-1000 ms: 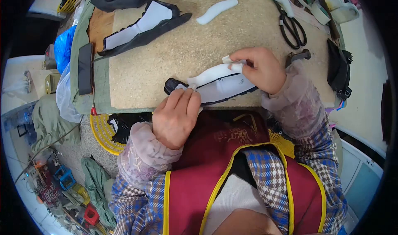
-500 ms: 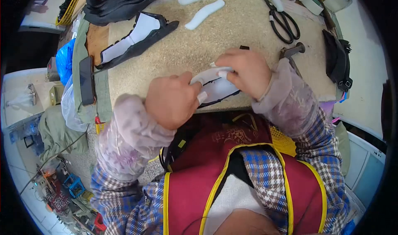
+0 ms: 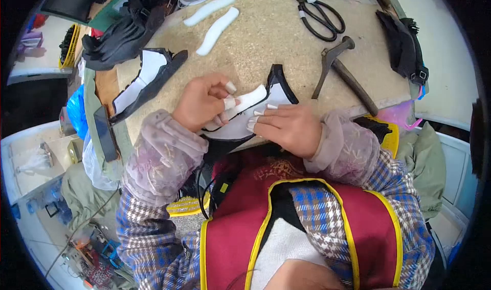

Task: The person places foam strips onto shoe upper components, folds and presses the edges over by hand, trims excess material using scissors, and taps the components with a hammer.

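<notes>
The curved white foam-like strip (image 3: 251, 99) lies along the far edge of the black-edged, white-faced panel (image 3: 279, 96), close to the near edge of the speckled tan work surface (image 3: 261, 50). The hands are apart: the left hand (image 3: 201, 103) touches the strip's left part, pinch unconfirmed; the right hand (image 3: 292, 129) rests flat-fingered on the panel. For even seating, hold the panel flat and follow its edge. Working room extends toward the surface's far edge, up to the loose white strips (image 3: 217, 32); the dark-handled metal hammer (image 3: 356, 86) bounds it rightward.

A passage over the board (image 3: 261, 39) runs from the left hand (image 3: 202, 103) to the scissors (image 3: 323, 20), a hammer (image 3: 350, 80) obstructing its right.
</notes>
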The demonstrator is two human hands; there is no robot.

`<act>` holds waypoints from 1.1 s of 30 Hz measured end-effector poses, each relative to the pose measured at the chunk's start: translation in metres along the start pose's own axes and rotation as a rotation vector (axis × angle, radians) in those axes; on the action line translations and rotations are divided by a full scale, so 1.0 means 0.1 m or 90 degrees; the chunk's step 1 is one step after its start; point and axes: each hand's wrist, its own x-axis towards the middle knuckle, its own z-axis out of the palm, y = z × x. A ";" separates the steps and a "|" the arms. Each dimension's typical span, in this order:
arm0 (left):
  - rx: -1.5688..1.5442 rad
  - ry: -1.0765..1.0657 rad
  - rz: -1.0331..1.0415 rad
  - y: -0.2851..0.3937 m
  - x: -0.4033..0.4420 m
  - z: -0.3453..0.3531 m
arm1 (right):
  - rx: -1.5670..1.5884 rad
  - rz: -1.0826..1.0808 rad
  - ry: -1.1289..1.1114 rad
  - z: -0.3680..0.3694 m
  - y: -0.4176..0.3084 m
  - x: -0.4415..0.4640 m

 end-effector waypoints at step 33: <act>-0.528 -0.195 -0.139 -0.21 -0.31 -0.07 | -0.262 -0.220 0.019 -0.40 -0.50 0.26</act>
